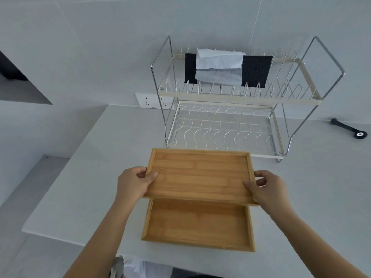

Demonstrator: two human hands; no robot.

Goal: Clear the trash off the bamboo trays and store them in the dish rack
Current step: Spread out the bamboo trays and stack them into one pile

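Observation:
I hold a bamboo tray lifted above the counter, level and bare inside. My left hand grips its left edge and my right hand grips its right edge. Beneath it a second bamboo tray lies flat on the white counter, also bare, its far part hidden by the lifted one. The two-tier wire dish rack stands just behind the trays, against the wall. Its lower tier holds nothing.
On the rack's upper tier a black cloth and a white and grey cloth are draped. A wall socket sits left of the rack. A black handled tool lies on the counter at the right. The counter edge drops off at left.

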